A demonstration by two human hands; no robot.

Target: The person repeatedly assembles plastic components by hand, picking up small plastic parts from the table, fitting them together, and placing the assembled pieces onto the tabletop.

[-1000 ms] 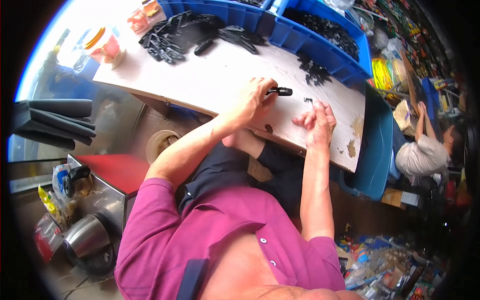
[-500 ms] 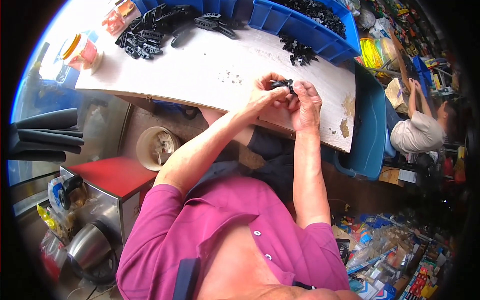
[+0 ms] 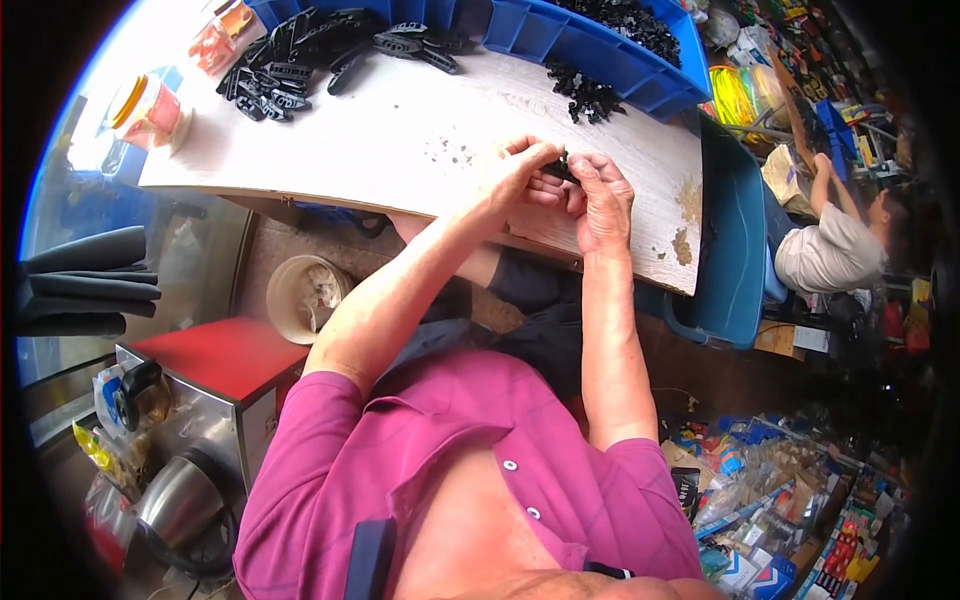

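Over the front part of the pale table, my two hands meet around a small black plastic part. My left hand pinches it from the left with thumb and fingers. My right hand closes on its right end, thumb against fingers. Much of the part is hidden by the fingers, so its exact kind cannot be made out. Beyond my hands, a small pile of little black plastic pieces lies against a blue bin. Long black slotted plastic pieces are heaped at the far left.
A red-filled plastic jar stands at the table's left end. Off the right edge is a teal tub. Below the table are a white bucket and a red-topped cabinet. Another person sits at the far right.
The black part has turned in my fingers and is now more covered by them. Both hands stay together at nearly the same place; the whole view has shifted slightly.
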